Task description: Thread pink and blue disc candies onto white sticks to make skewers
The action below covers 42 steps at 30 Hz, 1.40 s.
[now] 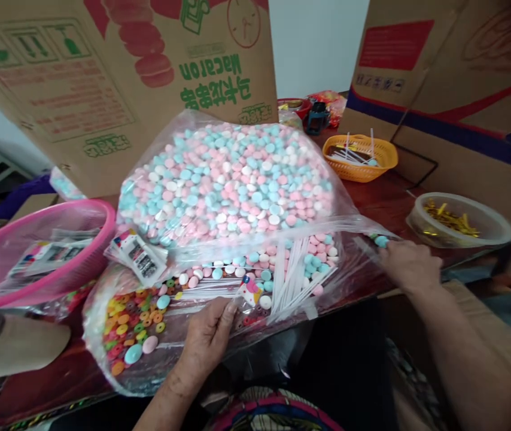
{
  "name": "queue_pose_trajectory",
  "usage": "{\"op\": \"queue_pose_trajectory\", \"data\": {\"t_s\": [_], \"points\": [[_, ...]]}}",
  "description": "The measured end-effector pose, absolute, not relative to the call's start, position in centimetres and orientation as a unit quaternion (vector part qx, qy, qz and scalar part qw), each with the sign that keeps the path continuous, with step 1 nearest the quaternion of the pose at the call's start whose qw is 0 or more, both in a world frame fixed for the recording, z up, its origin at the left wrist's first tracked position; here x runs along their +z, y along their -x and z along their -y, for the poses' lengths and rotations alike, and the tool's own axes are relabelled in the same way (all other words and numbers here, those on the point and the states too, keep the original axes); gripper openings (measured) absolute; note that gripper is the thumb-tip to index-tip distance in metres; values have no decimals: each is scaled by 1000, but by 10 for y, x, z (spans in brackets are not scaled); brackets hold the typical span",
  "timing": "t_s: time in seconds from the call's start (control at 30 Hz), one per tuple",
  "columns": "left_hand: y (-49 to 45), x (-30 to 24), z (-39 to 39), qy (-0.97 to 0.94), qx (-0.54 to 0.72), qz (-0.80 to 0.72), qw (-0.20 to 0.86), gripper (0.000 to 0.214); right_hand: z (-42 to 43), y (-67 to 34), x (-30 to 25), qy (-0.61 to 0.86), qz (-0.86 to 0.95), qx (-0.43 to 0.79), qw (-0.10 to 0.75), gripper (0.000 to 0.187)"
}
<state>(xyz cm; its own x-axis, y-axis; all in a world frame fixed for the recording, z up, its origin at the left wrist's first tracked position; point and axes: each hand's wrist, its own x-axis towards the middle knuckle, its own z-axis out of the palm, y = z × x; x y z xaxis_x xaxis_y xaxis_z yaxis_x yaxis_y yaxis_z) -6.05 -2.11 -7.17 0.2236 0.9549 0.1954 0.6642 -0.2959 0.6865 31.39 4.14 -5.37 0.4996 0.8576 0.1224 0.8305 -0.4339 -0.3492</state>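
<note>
My left hand (208, 332) rests on a clear plastic sheet at the table's front, fingers closed in a pinch on a small printed wrapper (249, 291). My right hand (405, 263) reaches to the right edge of the sheet, fingers pinched on a blue candy disc (381, 241). A big clear bag (233, 179) of pink, blue and white candy discs lies behind both hands. White sticks (289, 278) and loose colourful ring candies (132, 317) lie on the sheet between them.
A pink basket (98, 251) with printed packets stands at the left. An orange basket (361, 158) with sticks is at the back right, a clear tub (462, 221) with gold twist ties at the right. Tall cardboard boxes (116, 78) stand behind.
</note>
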Motion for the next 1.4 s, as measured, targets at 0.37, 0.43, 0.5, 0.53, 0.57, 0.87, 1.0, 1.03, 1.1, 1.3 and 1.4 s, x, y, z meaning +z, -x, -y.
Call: {"op": "queue_pose_trajectory", "data": {"t_s": [0.37,0.43,0.5,0.53,0.57,0.87,1.0,1.03,1.1,1.3,1.4], "points": [[44,-61,17,-845,226,-455,166,28,7,-134,-64,458,583,560,370,21],[47,-63,20,-818,239,-477,216,21,10,-129,-70,468,599,514,397,23],[48,-67,22,-801,250,-490,236,18,14,-130,-75,481,592,496,416,30],[47,-69,23,-803,255,-490,226,18,15,-131,-77,490,581,492,425,35],[45,-71,23,-811,259,-483,204,19,15,-133,-79,500,570,488,432,39],[35,-69,16,-840,266,-447,153,25,1,-160,-63,456,522,602,396,34],[29,-71,15,-826,280,-445,201,20,6,-147,-71,492,496,539,471,35],[27,-72,15,-821,288,-446,209,19,7,-144,-74,505,500,509,486,37],[24,-76,15,-810,299,-454,219,18,5,-145,-79,542,531,430,489,44],[39,-77,15,-760,314,-515,241,24,-26,-261,-78,713,534,126,437,40],[50,-71,15,-747,351,-500,264,22,-40,-335,-88,790,552,-4,267,33]]}}
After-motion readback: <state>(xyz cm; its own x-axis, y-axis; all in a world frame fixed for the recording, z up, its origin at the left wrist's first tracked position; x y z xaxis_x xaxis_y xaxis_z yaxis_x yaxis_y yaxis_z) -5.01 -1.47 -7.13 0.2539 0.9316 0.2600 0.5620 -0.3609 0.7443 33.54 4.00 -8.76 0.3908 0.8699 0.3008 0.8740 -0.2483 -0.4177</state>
